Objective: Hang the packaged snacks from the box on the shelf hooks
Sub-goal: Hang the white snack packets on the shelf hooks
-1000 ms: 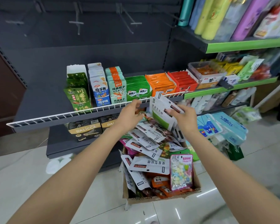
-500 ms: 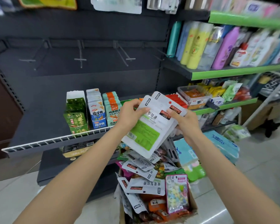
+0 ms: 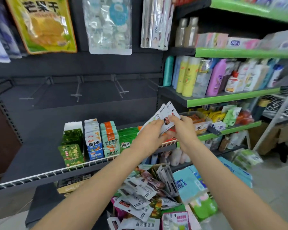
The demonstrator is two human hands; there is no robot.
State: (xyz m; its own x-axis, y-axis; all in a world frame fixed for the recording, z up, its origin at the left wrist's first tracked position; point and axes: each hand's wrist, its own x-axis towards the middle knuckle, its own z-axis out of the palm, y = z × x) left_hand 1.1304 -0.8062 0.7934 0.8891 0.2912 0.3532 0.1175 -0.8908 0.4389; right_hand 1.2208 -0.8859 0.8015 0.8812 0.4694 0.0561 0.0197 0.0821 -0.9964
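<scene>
Both hands are up at chest height: the left hand (image 3: 150, 132) and the right hand (image 3: 181, 128) pinch a small sheaf of white snack packets (image 3: 165, 116) between curled fingers, held above the wire-fronted shelf (image 3: 40, 175) of boxed snacks. Behind and above, bare hooks (image 3: 76, 93) jut from the dark back panel, under a hanging yellow bag (image 3: 43, 25). Below the forearms, the box (image 3: 156, 168) brims with more packets.

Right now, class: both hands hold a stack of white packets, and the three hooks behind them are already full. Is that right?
Not quite. The hooks are bare in the head view. Both hands, left and right, do hold the white packets.
</scene>
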